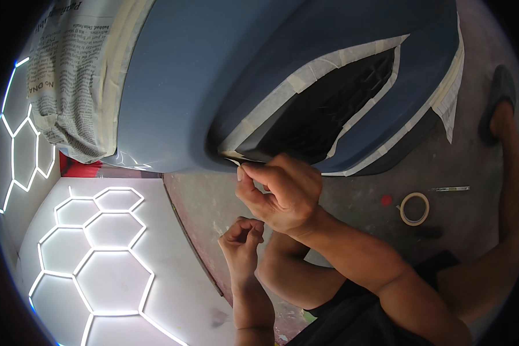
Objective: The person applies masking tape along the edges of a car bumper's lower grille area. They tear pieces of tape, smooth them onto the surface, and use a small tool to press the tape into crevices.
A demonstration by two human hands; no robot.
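Note:
My right hand point(285, 193) is closed in a pinch at the lower left corner of a dark grille opening point(305, 118) in a blue-grey car bumper point(167, 81). Its fingertips are on the end of a strip of masking tape point(234, 158) at that corner. More pale tape point(294, 83) runs along the opening's edges. Below and left of it, my left hand point(240, 242) is held apart from the bumper with its fingers curled together. Whether something small is between them cannot be made out.
On the floor to the right lie a roll of masking tape point(414, 222), a small red round thing point(386, 200) and a slim cutter-like tool point(452, 188). Taped newspaper point(78, 86) covers the bumper's left side. Hexagonal lights point(115, 282) shine at lower left. My bent legs are close by.

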